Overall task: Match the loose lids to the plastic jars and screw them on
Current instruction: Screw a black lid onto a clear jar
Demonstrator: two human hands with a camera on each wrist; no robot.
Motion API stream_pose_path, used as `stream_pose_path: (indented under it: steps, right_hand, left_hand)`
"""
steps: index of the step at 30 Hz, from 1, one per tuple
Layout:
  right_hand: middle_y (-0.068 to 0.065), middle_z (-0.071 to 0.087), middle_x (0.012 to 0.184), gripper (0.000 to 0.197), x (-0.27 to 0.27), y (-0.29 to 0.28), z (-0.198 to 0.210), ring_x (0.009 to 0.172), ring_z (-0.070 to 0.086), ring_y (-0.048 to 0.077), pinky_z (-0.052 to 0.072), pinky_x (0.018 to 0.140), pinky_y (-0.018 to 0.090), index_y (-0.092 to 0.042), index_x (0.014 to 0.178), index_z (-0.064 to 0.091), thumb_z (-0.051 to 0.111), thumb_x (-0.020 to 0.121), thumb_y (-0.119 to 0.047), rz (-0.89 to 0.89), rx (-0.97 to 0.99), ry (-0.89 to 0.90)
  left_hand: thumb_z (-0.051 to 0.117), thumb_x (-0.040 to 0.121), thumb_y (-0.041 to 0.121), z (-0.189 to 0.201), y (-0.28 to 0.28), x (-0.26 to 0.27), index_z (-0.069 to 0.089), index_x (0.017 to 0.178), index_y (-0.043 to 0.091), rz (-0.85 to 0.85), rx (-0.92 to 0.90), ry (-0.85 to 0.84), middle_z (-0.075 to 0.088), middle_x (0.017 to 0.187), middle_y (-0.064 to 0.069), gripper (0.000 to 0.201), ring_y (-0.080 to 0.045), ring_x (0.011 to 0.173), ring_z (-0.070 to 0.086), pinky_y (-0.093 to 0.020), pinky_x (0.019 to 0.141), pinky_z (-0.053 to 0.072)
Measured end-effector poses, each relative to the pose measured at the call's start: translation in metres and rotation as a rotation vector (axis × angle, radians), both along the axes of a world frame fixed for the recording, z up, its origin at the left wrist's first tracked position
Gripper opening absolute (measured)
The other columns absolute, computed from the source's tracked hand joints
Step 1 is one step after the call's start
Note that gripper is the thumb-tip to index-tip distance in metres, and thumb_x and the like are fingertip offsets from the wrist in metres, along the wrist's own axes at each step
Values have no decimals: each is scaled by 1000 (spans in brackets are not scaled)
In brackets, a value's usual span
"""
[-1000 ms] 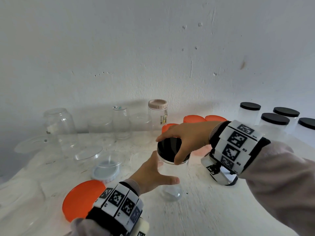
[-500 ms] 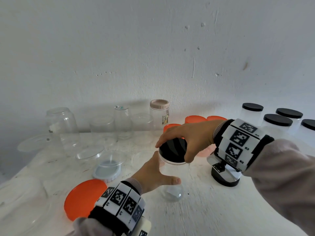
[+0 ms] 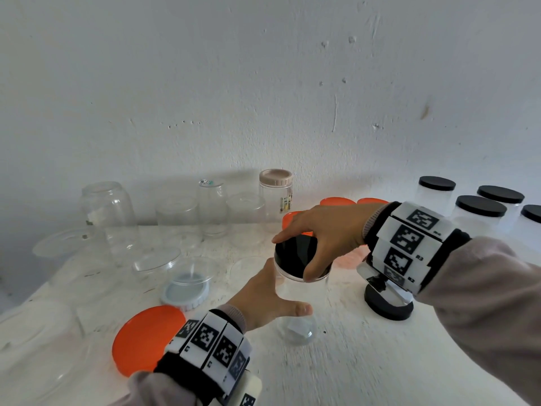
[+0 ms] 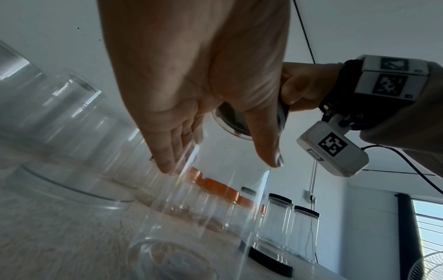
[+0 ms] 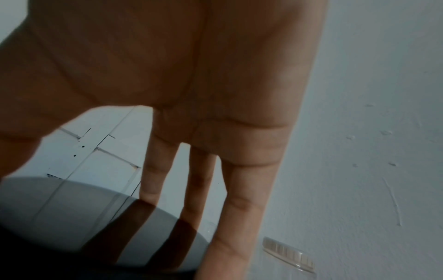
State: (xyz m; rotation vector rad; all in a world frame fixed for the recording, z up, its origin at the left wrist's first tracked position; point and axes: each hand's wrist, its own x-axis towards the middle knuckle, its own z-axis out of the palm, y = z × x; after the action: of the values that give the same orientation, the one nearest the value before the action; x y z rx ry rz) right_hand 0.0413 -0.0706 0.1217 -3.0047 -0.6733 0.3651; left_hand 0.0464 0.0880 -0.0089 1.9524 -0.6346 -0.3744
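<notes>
A clear plastic jar [image 3: 297, 325] stands upright at the middle of the white table, with a black lid [image 3: 292, 254] on its mouth. My right hand [image 3: 325, 232] reaches over from the right and grips the lid's rim, thumb at the near edge and fingers across the far side. My left hand [image 3: 269, 297] holds the jar's body, thumb in front and fingers behind. The left wrist view shows the jar [image 4: 215, 189] between thumb and fingers, with the lid [image 4: 230, 121] above. In the right wrist view my fingers [image 5: 239, 189] lie over the lid [image 5: 72, 217].
A loose orange lid [image 3: 146, 341] and a white-rimmed lid [image 3: 186, 291] lie front left. Another black lid [image 3: 386, 307] sits under my right wrist. Several open clear jars [image 3: 108, 206] stand back left, a beige-lidded jar [image 3: 275, 194] by the wall, black-capped jars [image 3: 480, 209] back right.
Both hands stay on the jar and its lid. My right thumb has shifted slightly along the lid's rim; the jar has not moved.
</notes>
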Motion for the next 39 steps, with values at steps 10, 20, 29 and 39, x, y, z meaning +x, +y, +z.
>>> stream_pose_path:
  steps: [10,20,29,39]
  right_hand:
    - [-23,38,116,72,0,0,-3,108,32,1,37,92,27,-47,137,42,72,72,-55,-24,-2,-16]
    - [-15,49,128,73,-9,3,-9,109,40,3,39,90,25,-39,137,47,69,70,-63,-30,41,-100]
    - [-11,45,130,71,-10,5,-6,117,37,9,38,98,30,-39,140,41,71,76,-50,-33,24,-41]
    - [-14,42,134,69,-13,0,1,121,38,7,38,97,25,-44,136,45,75,76,-26,43,83,79]
  left_hand:
    - [82,71,34,2,0,-1,15,148,28,3,7,-3,34,150,10,102,-9,139,29,-39,115,27]
    - [82,71,32,5,0,-2,20,146,26,2,37,-42,40,144,9,98,-11,135,34,-40,113,32]
    - [81,68,44,6,3,0,22,146,28,35,128,-92,46,141,8,99,-12,130,41,-33,108,38]
    - [81,68,45,7,5,5,15,149,29,-65,142,-43,38,149,8,106,-11,136,35,-38,114,31]
